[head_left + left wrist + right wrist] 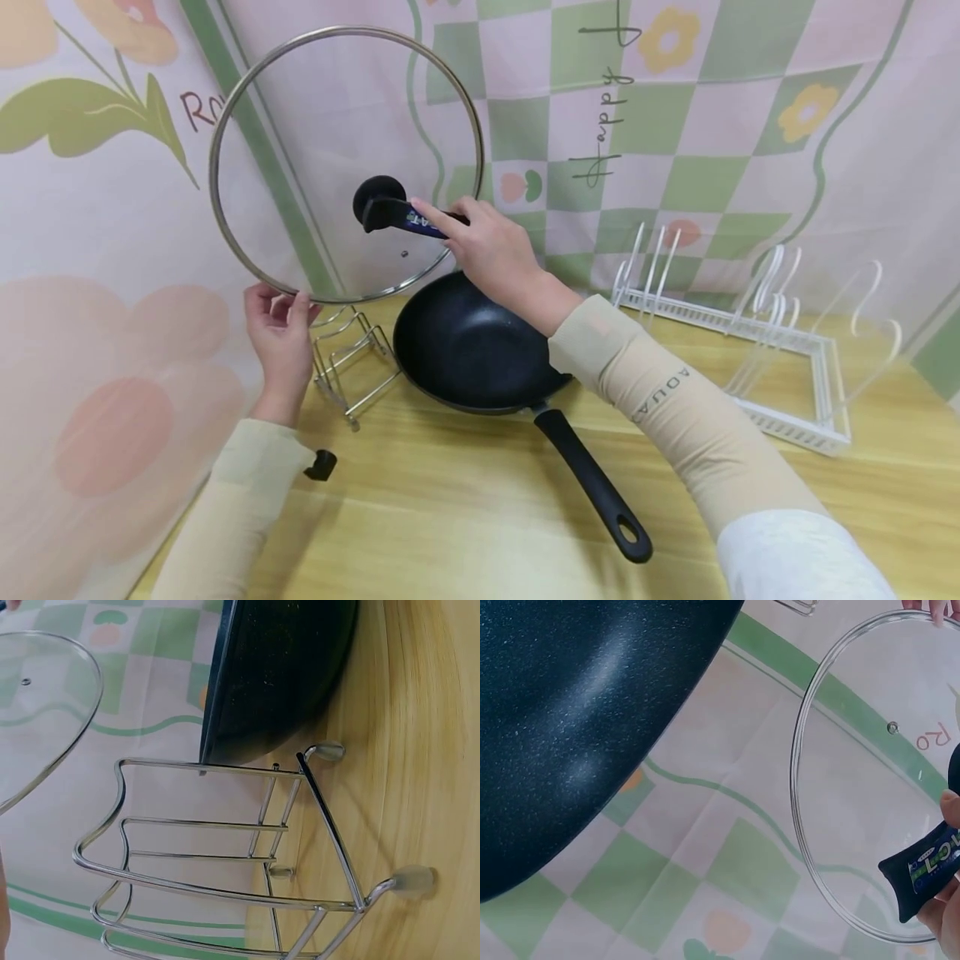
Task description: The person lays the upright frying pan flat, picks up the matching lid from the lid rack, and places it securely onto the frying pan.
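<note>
A round glass pan lid point(300, 200) with a metal rim is held up on edge above the table. My right hand point(498, 250) grips the lid's black handle point(412, 218), index finger stretched along it. At the lower rim, my left hand point(283, 342) pinches the edge between thumb and fingers. Below the lid stands a wire rack point(217, 889) of shiny metal with looped dividers. A black frying pan point(480, 350) lies beside that rack, its long handle point(592, 483) pointing toward me. The right wrist view shows the lid at right, with the pan's dark surface close at left.
On the right side of the wooden table point(435, 508) stands a white rack point(821, 375) with upright prongs. A patterned cloth point(742, 108) with green checks and flowers hangs behind. Next to my left cuff is a small black piece point(321, 465).
</note>
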{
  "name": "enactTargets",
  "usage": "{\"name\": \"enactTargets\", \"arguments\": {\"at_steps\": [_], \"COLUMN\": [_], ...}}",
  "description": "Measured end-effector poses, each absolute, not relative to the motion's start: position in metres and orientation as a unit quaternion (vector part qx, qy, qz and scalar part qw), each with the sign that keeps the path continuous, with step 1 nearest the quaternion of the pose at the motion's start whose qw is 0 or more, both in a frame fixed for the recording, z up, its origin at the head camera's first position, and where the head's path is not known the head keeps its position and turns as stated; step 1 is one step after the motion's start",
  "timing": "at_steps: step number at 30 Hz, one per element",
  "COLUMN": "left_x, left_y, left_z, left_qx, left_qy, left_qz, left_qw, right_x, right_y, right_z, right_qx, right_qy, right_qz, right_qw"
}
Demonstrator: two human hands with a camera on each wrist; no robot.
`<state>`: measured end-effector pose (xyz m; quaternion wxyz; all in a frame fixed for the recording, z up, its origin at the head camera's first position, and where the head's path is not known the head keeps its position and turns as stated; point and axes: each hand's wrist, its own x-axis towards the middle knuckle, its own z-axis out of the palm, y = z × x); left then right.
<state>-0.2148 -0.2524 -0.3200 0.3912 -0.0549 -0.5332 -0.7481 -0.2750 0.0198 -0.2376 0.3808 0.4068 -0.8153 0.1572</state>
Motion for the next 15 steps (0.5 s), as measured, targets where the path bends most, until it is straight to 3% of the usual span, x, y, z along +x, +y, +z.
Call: {"name": "enactTargets", "arguments": {"at_steps": [15], "left_x": [-0.21], "left_y": [-0.24], "left_z": [-0.315], "left_qx": [-0.075], "left_qy": [-0.537], "left_qz": [-0.747], "left_qw": [0.384], "right_x": [-0.28], "right_y": [0.035], "right_z": [-0.236], "right_qx": [0.432], "right_qy": [-0.79], "right_qz": [0.145], "right_qw": [0.41]}}
